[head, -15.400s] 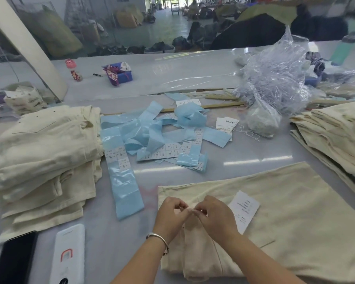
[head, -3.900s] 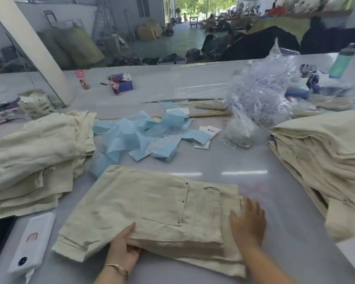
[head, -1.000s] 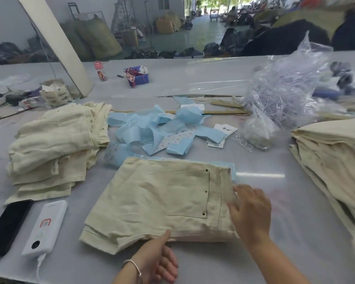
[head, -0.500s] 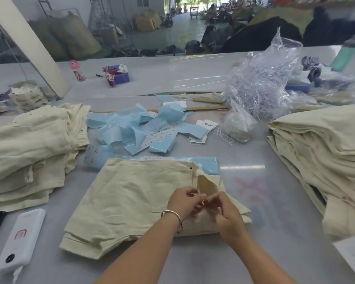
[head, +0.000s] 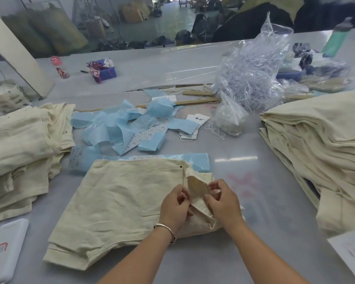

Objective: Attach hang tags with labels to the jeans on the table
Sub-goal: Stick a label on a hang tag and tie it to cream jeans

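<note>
A folded pair of cream jeans (head: 119, 197) lies on the grey table (head: 254, 201) in front of me. At its right edge the waistband is folded up, showing the tan inner lining (head: 197, 185). My left hand (head: 175, 206) pinches the waistband from the left, a bracelet on its wrist. My right hand (head: 223, 201) pinches the same flap from the right. White hang tags (head: 195, 124) with strings lie farther back, beside a heap of blue label strips (head: 127, 128). No tag is in either hand.
A pile of cream jeans (head: 23, 152) sits at the left, a taller stack (head: 324, 152) at the right. A clear plastic bag (head: 252, 78) stands behind the tags. A white power bank (head: 4, 249) lies near left. A paper sheet (head: 353, 253) lies near right.
Over the last second both hands left the flat jeans, came together at the waistband and folded it up. Since half a second ago they have spread slightly apart on the flap.
</note>
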A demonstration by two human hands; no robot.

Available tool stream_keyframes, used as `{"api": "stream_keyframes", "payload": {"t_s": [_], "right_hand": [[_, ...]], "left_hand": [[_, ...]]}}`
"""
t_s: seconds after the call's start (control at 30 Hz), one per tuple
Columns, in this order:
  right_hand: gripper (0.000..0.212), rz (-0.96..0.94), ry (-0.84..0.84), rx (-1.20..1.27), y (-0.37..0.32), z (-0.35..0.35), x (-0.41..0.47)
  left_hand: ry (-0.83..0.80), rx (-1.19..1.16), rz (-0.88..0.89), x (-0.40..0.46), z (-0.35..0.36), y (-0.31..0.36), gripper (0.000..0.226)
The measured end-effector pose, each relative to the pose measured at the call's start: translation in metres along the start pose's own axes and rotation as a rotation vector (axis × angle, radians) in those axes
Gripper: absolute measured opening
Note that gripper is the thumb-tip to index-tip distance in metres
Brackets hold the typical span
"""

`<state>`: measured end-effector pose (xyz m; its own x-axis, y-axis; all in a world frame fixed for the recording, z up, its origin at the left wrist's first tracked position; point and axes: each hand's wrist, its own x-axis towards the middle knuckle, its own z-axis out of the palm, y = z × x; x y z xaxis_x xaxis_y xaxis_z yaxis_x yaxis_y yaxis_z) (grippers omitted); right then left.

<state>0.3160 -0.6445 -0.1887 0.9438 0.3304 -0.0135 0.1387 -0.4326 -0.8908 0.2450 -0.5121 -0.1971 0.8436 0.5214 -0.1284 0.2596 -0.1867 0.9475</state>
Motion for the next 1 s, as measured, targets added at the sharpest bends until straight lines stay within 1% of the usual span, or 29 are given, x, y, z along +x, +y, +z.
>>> {"api": "stream_keyframes", "payload": {"t_s": [0.07,0.13,0.23,0.27,0.33,0.4,0.47,0.6,0.73,0.87,1.0], "right_hand": [[0.017,-0.059,-0.005,-0.042,-0.001,0.002,0.004],[0.02,-0.144,0.008,-0.092,-0.001,0.007,0.004],[0.028,-0.226,0.012,-0.156,-0.003,0.014,0.001],[0.028,-0.243,0.01,-0.172,-0.002,0.015,0.001],[0.027,-0.284,0.017,-0.201,-0.001,0.015,0.0],[0.028,-0.316,0.023,-0.213,0.0,0.015,0.0],[0.026,-0.324,0.025,-0.202,0.0,0.016,0.0],[0.02,-0.308,0.044,-0.165,0.0,0.017,0.001],[0.024,-0.303,0.048,-0.133,0.001,0.016,0.002],[0.024,-0.349,0.041,-0.099,0.002,0.016,0.002],[0.025,-0.339,0.073,-0.081,0.0,0.016,0.001]], "left_hand": [[-0.024,0.0,-0.013,0.0,0.0,-0.001,0.038],[-0.031,-0.037,-0.078,0.0,-0.001,0.001,0.032],[-0.076,-0.212,-0.217,0.003,-0.007,0.009,0.011],[-0.098,-0.24,-0.246,0.006,-0.009,0.01,0.015],[-0.119,-0.192,-0.256,0.012,-0.012,0.01,0.026],[-0.096,-0.122,-0.234,0.016,-0.013,0.004,0.042],[-0.074,-0.103,-0.243,0.018,-0.015,0.0,0.05],[-0.08,-0.135,-0.269,0.02,-0.018,-0.002,0.048],[-0.115,-0.173,-0.309,0.021,-0.02,-0.002,0.043],[-0.148,-0.192,-0.308,0.02,-0.023,-0.004,0.037],[-0.174,-0.163,-0.304,0.019,-0.024,-0.006,0.043]]}}
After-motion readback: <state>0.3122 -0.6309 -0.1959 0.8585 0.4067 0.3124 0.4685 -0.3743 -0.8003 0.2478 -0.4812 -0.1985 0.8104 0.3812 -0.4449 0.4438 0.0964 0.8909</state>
